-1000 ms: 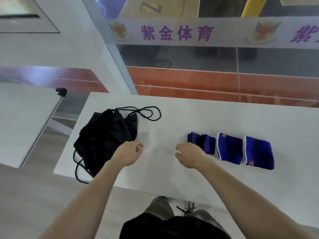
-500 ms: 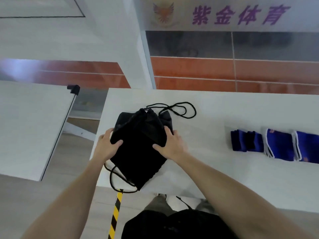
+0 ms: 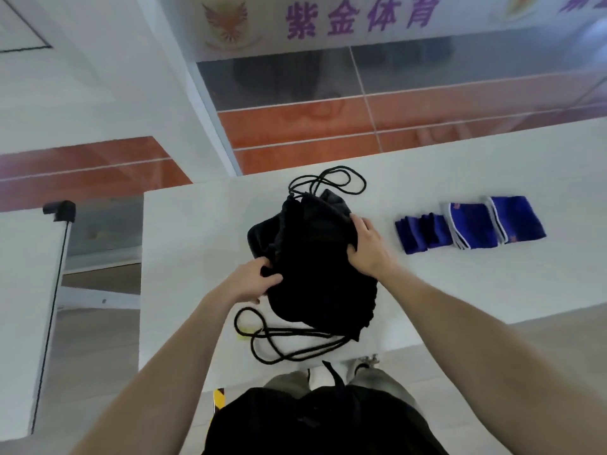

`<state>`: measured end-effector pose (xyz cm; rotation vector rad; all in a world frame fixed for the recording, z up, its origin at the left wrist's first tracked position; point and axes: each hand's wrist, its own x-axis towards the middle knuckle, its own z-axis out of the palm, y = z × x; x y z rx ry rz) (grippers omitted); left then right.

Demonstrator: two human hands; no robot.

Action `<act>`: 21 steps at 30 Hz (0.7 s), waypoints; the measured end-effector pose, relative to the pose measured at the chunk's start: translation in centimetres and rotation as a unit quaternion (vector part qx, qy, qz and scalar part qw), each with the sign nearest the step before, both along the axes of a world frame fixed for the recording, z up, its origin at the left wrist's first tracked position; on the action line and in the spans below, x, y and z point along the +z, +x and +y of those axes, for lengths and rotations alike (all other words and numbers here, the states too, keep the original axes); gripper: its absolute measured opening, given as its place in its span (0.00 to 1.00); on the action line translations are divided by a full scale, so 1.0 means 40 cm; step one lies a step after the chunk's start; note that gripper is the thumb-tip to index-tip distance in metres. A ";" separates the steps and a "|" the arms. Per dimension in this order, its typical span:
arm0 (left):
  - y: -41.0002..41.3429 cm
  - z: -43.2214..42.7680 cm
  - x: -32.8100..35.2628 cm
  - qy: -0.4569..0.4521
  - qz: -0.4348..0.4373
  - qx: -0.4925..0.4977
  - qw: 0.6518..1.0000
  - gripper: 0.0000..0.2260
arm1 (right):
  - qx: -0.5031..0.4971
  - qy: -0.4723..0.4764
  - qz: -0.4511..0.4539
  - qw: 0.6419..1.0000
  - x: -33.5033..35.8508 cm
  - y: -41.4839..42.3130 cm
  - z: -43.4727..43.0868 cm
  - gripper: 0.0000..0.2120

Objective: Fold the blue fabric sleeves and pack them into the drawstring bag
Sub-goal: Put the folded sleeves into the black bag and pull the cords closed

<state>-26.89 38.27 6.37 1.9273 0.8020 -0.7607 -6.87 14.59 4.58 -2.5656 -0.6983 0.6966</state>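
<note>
On a white rectangular table [image 3: 203,231], the crumpled black drawstring fabric bag [image 3: 312,257] is gripped at its sides by the left hand [image 3: 253,280] and right hand [image 3: 368,247]. Three folded blue fabric sleeves [image 3: 469,224] lie well right of the bag.

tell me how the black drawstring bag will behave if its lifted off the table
The black drawstring bag is probably floppy: it bunches and creases where the left hand and right hand grip it. It looks flat, so likely light. Its loose cords would probably dangle and could snag on the table edge.
</note>
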 end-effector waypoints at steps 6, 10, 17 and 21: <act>0.088 0.016 0.051 0.267 -0.062 -0.118 0.955 0.11 | -0.073 0.048 -0.046 0.995 0.066 0.009 -0.079 0.25; 0.266 -0.113 0.094 0.282 -0.193 -0.130 0.931 0.08 | -0.166 0.060 -0.113 0.978 0.063 0.020 -0.215 0.15; 0.593 -0.441 0.043 0.242 -0.178 -0.239 0.923 0.12 | -0.165 -0.026 -0.132 0.977 0.041 0.133 -0.405 0.09; 0.720 -0.543 -0.043 0.212 -0.061 -0.182 0.958 0.28 | -0.133 -0.053 -0.118 0.983 0.010 0.224 -0.431 0.08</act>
